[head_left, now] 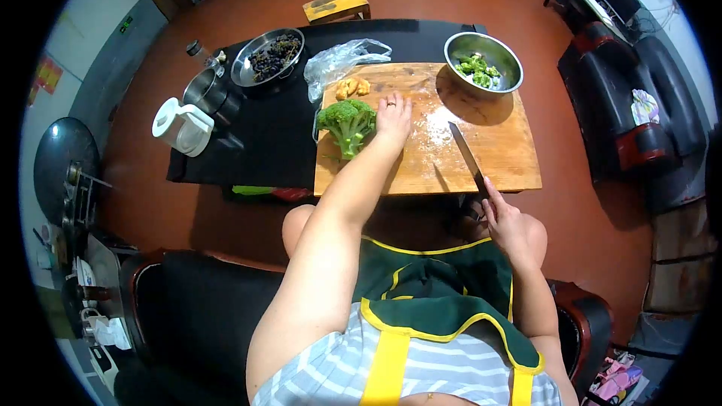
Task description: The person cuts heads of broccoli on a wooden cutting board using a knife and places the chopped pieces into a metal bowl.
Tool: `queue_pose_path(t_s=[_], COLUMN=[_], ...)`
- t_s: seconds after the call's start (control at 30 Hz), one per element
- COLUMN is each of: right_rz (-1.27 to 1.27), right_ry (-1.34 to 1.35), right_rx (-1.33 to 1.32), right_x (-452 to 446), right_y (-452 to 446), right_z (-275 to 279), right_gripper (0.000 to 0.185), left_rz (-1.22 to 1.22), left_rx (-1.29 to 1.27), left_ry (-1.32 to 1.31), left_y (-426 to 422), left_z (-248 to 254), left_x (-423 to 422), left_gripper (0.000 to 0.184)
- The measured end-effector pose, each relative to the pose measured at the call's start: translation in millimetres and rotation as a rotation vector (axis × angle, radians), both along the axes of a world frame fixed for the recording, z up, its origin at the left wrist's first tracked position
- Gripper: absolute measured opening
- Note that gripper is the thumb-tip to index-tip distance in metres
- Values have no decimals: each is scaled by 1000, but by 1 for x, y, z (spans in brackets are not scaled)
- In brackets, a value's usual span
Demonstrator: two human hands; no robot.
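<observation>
My left hand point(393, 115) lies on the wooden cutting board point(496, 162), fingers a little apart, just right of a green broccoli head point(347, 124). Yellow-brown pieces point(352, 89), perhaps ginger, sit behind the broccoli. In my right hand point(505, 219) is the handle of a knife point(468, 153); its blade points forward and left over the board, with the hand at the front edge. White specks and wet marks cover the middle of the board. A steel bowl point(514, 68) with cut green peppers point(478, 70) stands at the board's back right corner.
On the black table point(263, 146) are a plastic bag point(338, 62), a steel dish point(242, 74) of dark grapes, a metal pot point(201, 90), a glass jar and a white-lidded pitcher point(184, 129). A wooden stool point(336, 6) stands beyond; a black sofa point(665, 98) is at right.
</observation>
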State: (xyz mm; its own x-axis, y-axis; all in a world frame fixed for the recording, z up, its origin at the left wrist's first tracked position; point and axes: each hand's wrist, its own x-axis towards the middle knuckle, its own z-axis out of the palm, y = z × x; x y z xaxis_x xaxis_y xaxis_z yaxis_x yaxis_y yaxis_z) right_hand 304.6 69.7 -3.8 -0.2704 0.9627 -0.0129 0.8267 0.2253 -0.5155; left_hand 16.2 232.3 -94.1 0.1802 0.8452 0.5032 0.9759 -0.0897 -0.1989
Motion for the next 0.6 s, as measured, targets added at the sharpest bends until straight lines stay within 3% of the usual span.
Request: queue_pose_path(t_s=[0.07,0.17,0.2,0.23,0.3,0.33,0.4,0.43,0.57,0.6], right_rz=[1,44,59,73,104,155,205,234,317,319], right_ry=[11,72,53,34,-6,32,19,28,21,5], right_rx=[21,16,-3,-20,-99,-76,-139,-139,-86,-95], right_x=[1,12,11,6,-8,-17,-44,-56,-96,-102], right_y=[-5,-10,-13,-16,-18,-18,-18,-18,-8,-8], right_z=[4,-19,-18,-14,-12,-18,-15,-15,-37,-36], right_gripper=[46,46,47,47,49,50,50,50,52,52], left_rz=[-97,-134,-25,-87,144,257,473,462,583,483], left_rx=[204,137,161,329,310,107,-84,-144,-107,19], left_ry=[13,-152,-163,-282,-411,-602,-811,-848,-1048,-1102], left_y=[-12,-47,-63,-71,-91,-96,-103,-106,-112,-113], left_z=[26,60,76,87,89,88,83,77,44,33], left_x=[7,-4,-17,-38,-72,-85,-83,-83,-48,-44], left_gripper=[25,21,22,22,29,60,98,124,126,119])
